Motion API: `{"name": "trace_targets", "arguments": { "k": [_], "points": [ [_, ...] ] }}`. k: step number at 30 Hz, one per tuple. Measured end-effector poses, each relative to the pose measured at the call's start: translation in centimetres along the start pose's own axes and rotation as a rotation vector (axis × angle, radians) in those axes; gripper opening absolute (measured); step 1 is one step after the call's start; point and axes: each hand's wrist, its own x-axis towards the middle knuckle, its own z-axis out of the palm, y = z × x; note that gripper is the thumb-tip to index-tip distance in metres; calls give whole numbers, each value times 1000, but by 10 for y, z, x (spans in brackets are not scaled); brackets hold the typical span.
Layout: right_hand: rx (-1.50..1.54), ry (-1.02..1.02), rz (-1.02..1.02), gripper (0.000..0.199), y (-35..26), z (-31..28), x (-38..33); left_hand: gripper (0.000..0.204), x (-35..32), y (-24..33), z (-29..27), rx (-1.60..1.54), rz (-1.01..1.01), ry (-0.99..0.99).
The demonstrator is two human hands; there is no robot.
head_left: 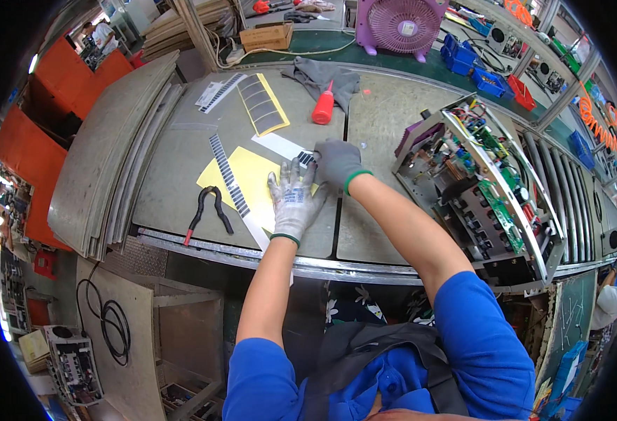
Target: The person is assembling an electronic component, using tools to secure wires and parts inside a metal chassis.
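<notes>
My left hand [294, 203], in a pale grey work glove, lies flat with fingers spread on a yellow sheet [232, 166]. Its fingertips reach toward a white label strip [275, 146] with black labels at one end. At that end my right hand [340, 164], in a dark grey glove, has its fingers curled against the strip; the fingertips are partly hidden. A longer strip of black labels [229, 175] runs over the yellow sheet beside my left hand. Beyond it lies a yellow-backed sheet of grey labels [261, 105].
A red squeeze bottle [323, 108] stands by a grey cloth [315, 76]. Bent black-handled pliers [210, 210] lie near the front edge. An open electronics chassis [487, 189] stands at right, before rollers [554, 189]. Stacked boards [112, 154] lean at left; a purple fan [401, 27] stands behind.
</notes>
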Motion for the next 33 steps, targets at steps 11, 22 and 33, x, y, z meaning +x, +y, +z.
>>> {"name": "trace_targets", "arguments": {
  "k": [11,22,33],
  "points": [
    [-236,-101,-45,24,-14,-7,26,69,1,1,-8,-70,-13,-26],
    [-145,-65,-31,26,-9,10,28,64,4,2,-12,-53,-15,-53],
    [1028,34,-21,37,10,12,-105,66,2,-10,12,208,92,-121]
  ]
}}
